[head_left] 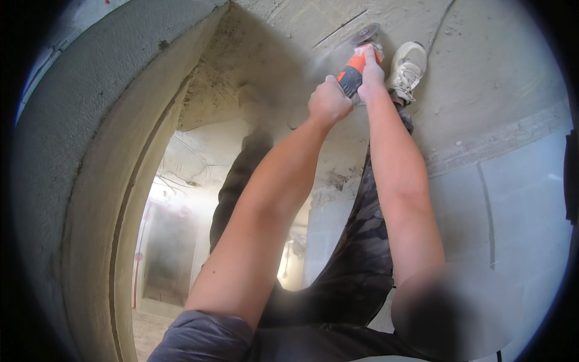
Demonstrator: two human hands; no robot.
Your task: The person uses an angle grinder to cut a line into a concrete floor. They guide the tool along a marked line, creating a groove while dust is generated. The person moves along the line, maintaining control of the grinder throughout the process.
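Note:
Both my hands are wrapped round an orange and black angle grinder [350,80]. My left hand [330,101] is closed on the dark rear of its body. Farther forward, my right hand [372,75] grips the orange front part, near the head. The round cutting disc [365,34] points away from me, low over the dusty concrete floor; whether it touches the floor I cannot tell. A thin dark cut line [339,28] runs across the floor just left of the disc. Pale dust coats my fingers and the tool's head.
My white right shoe [408,69] stands close beside the grinder. Dust blurs my left shoe [248,99]. A cable [439,29] trails at the far right. On the left rises a concrete wall edge [96,199] with a long groove. A blue-grey wall [518,199] stands at right.

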